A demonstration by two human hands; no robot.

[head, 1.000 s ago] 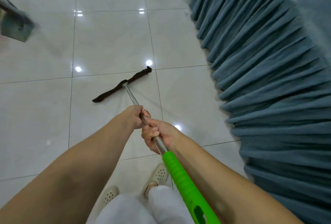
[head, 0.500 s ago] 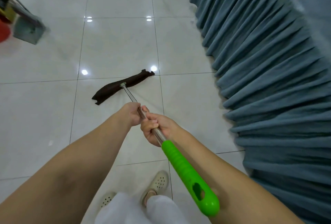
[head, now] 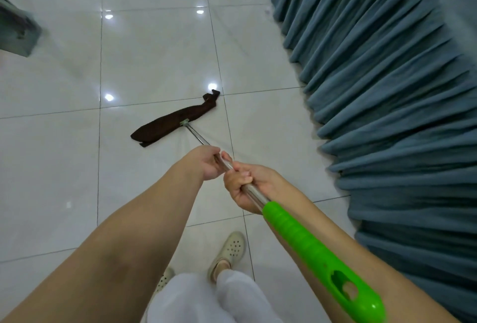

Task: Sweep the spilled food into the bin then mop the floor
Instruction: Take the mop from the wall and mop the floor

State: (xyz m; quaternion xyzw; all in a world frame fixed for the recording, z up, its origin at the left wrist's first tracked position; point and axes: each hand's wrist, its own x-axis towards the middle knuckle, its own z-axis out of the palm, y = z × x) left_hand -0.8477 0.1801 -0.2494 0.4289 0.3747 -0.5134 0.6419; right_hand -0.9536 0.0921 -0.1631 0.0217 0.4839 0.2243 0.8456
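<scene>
Both hands grip the mop's metal shaft: left hand ahead of the right hand, which sits just above the green handle. The dark mop cloth lies flat on the tiled floor, left of the blue curtain.

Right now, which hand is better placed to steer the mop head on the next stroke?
Left. The left hand grips the metal shaft nearer the brown mop head; the right hand holds just above the green handle.
</scene>
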